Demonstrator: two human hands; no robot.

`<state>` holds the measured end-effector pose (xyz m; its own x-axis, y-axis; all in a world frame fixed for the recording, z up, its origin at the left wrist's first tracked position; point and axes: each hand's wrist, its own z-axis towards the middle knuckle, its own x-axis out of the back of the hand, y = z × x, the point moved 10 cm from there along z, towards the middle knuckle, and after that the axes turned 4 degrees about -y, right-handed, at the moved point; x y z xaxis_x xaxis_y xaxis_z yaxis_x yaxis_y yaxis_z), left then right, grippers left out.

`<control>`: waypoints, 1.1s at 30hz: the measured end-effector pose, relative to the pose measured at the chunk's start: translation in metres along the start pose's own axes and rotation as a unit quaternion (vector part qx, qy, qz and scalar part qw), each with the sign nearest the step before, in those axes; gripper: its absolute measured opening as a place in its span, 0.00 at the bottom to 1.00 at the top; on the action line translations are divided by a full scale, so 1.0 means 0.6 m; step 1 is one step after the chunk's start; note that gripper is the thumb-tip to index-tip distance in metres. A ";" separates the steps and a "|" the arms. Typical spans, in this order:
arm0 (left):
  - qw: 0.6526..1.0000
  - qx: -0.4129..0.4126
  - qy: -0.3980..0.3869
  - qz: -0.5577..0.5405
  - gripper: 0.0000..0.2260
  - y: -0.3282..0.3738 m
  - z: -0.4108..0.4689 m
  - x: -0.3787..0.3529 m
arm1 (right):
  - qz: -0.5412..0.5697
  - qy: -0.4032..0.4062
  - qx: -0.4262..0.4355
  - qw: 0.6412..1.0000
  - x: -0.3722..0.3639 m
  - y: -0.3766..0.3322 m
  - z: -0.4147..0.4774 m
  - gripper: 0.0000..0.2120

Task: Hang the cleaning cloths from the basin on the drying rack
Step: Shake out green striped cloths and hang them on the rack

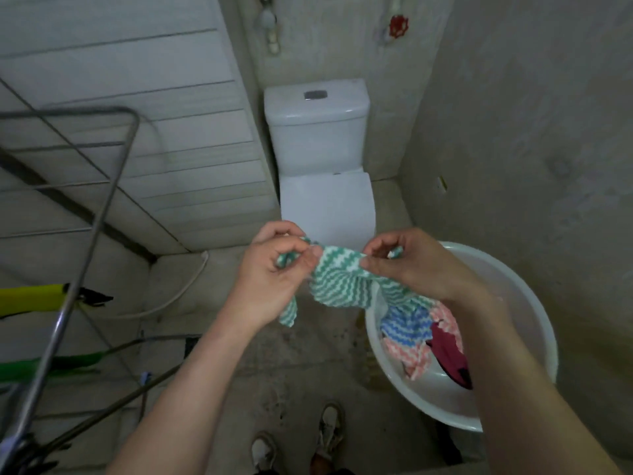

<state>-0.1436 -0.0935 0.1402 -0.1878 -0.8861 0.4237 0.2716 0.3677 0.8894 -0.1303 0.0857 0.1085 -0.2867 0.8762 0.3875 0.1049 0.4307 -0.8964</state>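
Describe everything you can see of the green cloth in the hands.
The green cloth is thin, soft-looking fabric with a green-and-white zigzag pattern, crumpled and bunched rather than spread flat. The left hand pinches one upper end and the right hand the other, so it hangs between them over the left rim of the white basin. A loose corner dangles below the left hand. Wetness cannot be told.

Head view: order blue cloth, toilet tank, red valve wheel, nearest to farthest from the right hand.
1. The blue cloth, in the basin just below the right hand, which pinches the green cloth.
2. The toilet tank, ahead against the back wall.
3. The red valve wheel, high on the wall above the tank.
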 end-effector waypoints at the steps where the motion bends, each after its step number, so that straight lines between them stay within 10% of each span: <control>1: 1.000 -0.006 -0.004 0.018 0.06 0.004 -0.004 0.018 | -0.033 0.019 0.019 0.999 -0.004 -0.014 0.008 0.04; 13: 0.992 0.088 0.085 0.035 0.08 -0.045 -0.103 0.300 | 0.070 -0.073 0.102 0.990 -0.247 -0.234 0.126 0.07; 22: 0.975 0.175 0.129 -0.035 0.12 -0.120 -0.198 0.525 | -0.099 -0.171 0.243 0.950 -0.501 -0.441 0.149 0.08; 33: 0.936 0.155 0.316 -0.027 0.05 -0.153 -0.253 0.790 | -0.144 -0.225 0.168 0.949 -0.604 -0.470 0.255 0.07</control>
<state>-0.1140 -0.5902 0.2336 0.4279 -0.8601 0.2777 -0.0277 0.2946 0.9552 -0.2014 -0.3863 0.1879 -0.6431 0.5187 0.5634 -0.3279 0.4783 -0.8147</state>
